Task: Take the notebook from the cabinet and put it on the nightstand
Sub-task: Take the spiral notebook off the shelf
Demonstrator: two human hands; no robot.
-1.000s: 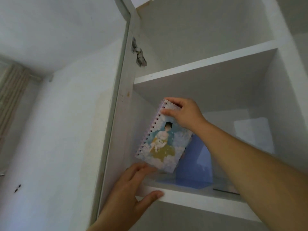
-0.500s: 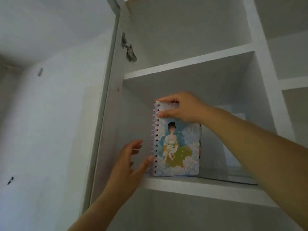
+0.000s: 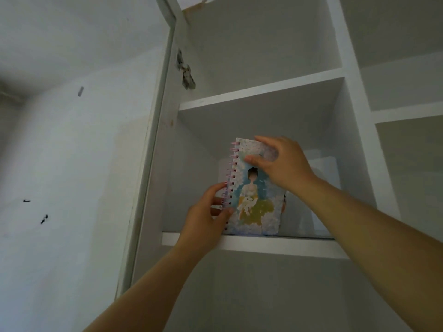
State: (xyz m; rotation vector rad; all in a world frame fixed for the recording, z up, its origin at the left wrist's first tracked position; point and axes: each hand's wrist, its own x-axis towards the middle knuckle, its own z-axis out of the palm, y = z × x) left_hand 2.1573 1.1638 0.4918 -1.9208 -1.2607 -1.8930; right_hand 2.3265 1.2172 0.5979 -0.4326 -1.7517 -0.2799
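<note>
The notebook (image 3: 257,204) now stands upright on the cabinet shelf (image 3: 282,244), no longer tilted. The right hand (image 3: 280,164) grips its top edge. The left hand (image 3: 206,216) has left the shelf lip to pinch the spiral side, so it looks ready to lift out.

A home room, going by the white built-in cabinet (image 3: 263,89) and plain painted wall (image 3: 72,164)

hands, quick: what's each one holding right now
Left hand: pinches the notebook at its spiral edge.
Right hand: grips the notebook's top edge, thumb on the cover.
</note>
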